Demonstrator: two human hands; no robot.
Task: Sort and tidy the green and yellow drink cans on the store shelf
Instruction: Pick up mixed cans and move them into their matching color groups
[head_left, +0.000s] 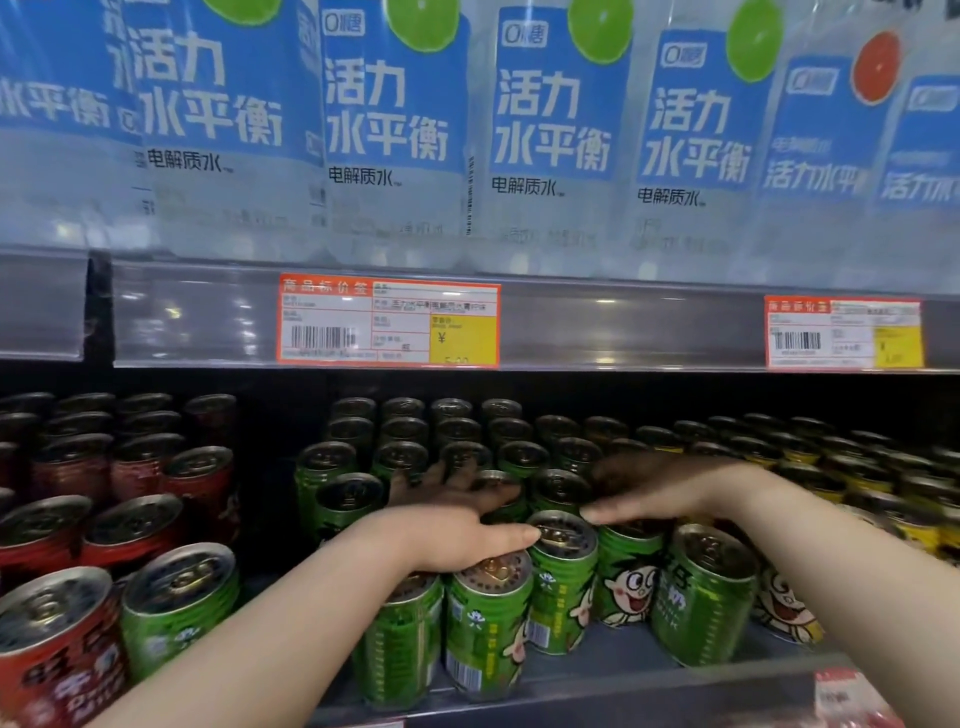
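Green cans (563, 582) stand packed under both grips on the shelf (623, 686); your left grip (457, 535) lies wide and flat on their tops, your right grip (670, 488) likewise, holding nothing; yellow cans (919, 530) sit beyond the right grip; press lightly and slide the rows square so none tips; a stray can (176, 597) waits left of the left grip, beside the red cans (62, 654).

a row of clear bottles (550, 130) with blue labels and lime pictures stands on the upper level; one bottle at the right (826, 130) shows a red citrus slice. two orange-bordered price tags (389, 319) (844, 332) sit in the clear rail (623, 332) below. red cans (130, 478) crowd the lower left.
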